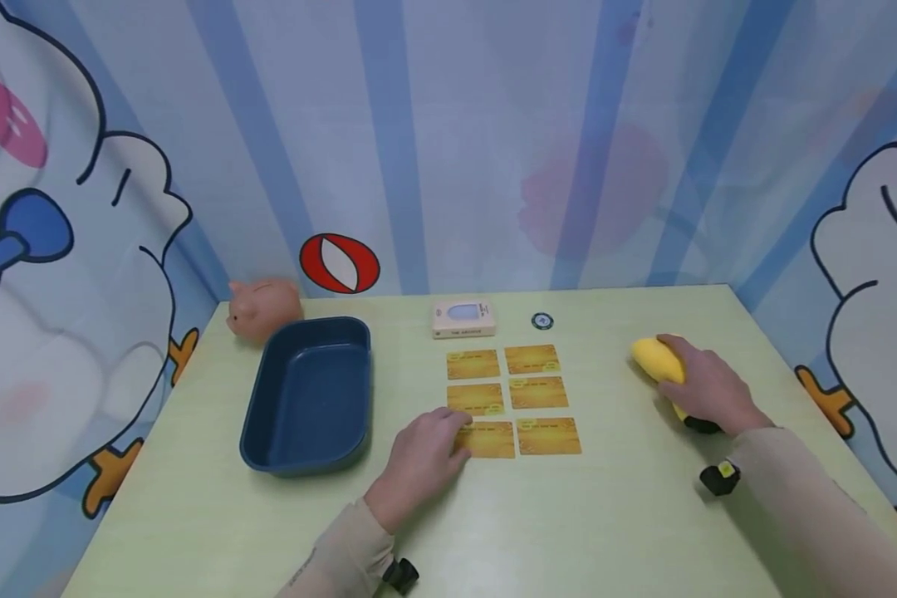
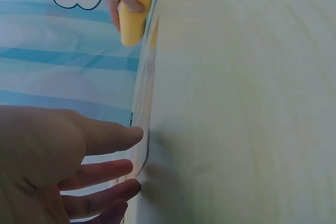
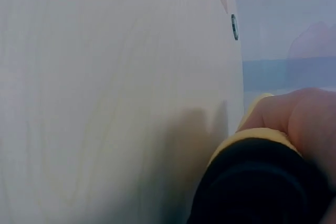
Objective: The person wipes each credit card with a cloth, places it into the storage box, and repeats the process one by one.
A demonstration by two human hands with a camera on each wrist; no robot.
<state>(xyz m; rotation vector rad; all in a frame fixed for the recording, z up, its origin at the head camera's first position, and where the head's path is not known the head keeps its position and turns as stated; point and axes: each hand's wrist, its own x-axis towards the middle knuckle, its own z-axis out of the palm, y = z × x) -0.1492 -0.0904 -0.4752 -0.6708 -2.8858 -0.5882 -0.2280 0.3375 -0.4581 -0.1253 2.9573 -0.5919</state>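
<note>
Six would exceed what I count, so several gold cards lie flat in two columns in the head view. My left hand hovers at the lower left card, its fingertips overlapping that card's left edge. In the left wrist view this hand's fingers are fairly straight, with nothing between them. At the right side of the table, my right hand grips a yellow rounded cylinder with a black end. The black end faces the right wrist camera; the palm hides part of the yellow body.
A dark blue tray stands left of the cards, with a pink piggy bank behind it. Toward the back edge are a small pale box and a round dark chip. A printed curtain borders the table.
</note>
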